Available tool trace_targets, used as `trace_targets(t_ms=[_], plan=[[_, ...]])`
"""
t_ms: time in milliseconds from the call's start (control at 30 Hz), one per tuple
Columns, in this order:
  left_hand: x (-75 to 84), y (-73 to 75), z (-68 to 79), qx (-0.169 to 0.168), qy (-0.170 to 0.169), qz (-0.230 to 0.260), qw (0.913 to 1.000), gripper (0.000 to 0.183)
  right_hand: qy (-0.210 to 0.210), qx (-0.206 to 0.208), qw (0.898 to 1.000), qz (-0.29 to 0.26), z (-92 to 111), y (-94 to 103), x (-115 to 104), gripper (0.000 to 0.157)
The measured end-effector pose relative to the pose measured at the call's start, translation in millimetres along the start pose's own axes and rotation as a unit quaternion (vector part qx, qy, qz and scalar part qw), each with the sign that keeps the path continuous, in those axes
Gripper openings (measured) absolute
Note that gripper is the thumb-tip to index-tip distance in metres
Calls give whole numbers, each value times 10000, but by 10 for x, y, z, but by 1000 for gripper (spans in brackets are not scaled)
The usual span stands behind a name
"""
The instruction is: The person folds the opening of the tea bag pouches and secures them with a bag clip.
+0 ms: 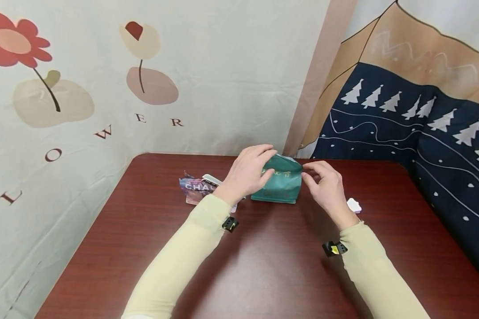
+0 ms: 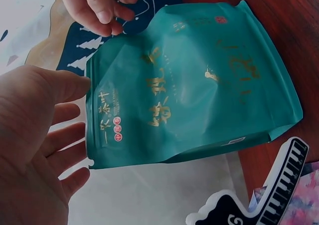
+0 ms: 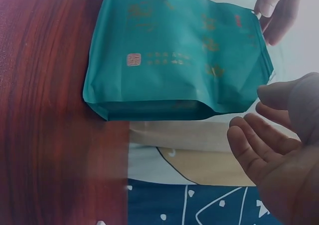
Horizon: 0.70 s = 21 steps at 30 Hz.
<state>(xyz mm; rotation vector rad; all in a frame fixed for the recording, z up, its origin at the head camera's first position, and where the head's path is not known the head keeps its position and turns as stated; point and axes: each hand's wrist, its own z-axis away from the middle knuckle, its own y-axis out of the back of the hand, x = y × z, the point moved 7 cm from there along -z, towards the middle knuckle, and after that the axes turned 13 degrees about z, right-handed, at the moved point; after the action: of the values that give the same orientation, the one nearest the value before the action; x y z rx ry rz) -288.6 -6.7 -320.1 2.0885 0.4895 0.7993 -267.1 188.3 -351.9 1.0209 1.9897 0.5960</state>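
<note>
A green pouch with gold lettering (image 1: 277, 188) stands upright near the back of the table, its folded base on the wood. My left hand (image 1: 247, 173) is at its upper left corner, thumb apart from the fingers, with fingertips right at the top edge. In the left wrist view the left thumb (image 2: 72, 87) meets that edge and the lower fingers lie spread beside it. My right hand (image 1: 325, 184) is at the opposite upper corner. Its thumb (image 3: 274, 94) reaches the pouch's edge in the right wrist view, while the other fingers are loosely bent and stand apart from the thumb.
Left of the pouch lie a pink and purple printed packet (image 1: 193, 188) and a white item with a piano-key pattern (image 2: 284, 185), partly behind my left hand. A small white object (image 1: 354, 205) sits beyond my right wrist. Printed cloth (image 1: 231, 88) hangs behind the dark red table (image 1: 271, 266).
</note>
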Motion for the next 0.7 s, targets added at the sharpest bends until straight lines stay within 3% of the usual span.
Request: trace_targets(t_ms=[300,700], plan=[[-3,-56,-31,-156,113,-19,9998,48,13,21,9997,-232,-30,-98,15,27],[20,-63,-73,-18,-39,9,10000,42,-102,-95,9998,-148,-110,-187,20,21]])
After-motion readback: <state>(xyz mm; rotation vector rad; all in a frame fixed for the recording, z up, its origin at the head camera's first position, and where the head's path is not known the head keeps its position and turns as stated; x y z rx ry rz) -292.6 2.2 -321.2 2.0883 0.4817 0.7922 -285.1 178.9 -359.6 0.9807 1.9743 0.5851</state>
